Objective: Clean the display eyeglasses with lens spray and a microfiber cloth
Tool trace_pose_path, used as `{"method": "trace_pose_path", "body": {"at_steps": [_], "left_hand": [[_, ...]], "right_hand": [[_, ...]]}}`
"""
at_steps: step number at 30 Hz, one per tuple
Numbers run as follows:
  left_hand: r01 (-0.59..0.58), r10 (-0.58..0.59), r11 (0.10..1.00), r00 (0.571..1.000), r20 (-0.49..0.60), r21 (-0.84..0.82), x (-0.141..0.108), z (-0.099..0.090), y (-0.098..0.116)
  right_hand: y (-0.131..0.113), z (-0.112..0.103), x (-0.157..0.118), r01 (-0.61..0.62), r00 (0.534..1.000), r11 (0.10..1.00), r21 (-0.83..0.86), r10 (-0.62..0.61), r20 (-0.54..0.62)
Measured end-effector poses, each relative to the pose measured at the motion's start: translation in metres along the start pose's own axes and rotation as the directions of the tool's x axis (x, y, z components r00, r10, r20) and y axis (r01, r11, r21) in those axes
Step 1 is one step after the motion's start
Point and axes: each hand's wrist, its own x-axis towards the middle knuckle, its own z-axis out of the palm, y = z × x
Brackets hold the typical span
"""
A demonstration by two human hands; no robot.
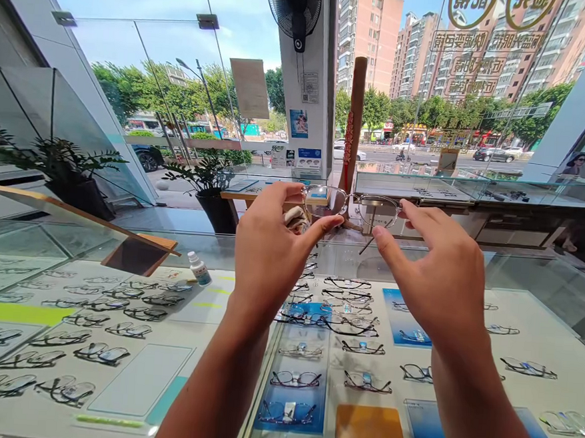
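Sunlight is coming through the big window [158, 63] into the room. Below, the glass-topped table [517, 303] is showing many glasses [347, 294] in rows, likely so each pair is easy to see. The left hand [267, 237] and right hand [442, 259] are hovering over the table, partly curled and pinching a pair of clear glasses [353, 197] by its two sides, perhaps for keeping it level. A pale cloth-like thing [296, 219] is peeking out by the left palm.
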Motion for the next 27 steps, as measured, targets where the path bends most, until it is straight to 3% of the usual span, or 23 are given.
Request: {"method": "trace_pose_path", "body": {"at_steps": [14,27], "left_hand": [[0.028,-0.02,0.991,0.998,0.063,-0.131,0.005,0.011,-0.011],[-0.064,0.053,0.974,0.997,-0.055,-0.219,0.003,0.021,-0.016]], "right_hand": [[0.001,0.002,-0.001,0.092,0.984,0.996,0.018,-0.088,-0.152],[0.0,0.006,-0.002,0.127,0.966,0.989,0.08,-0.105,-0.237]]}}
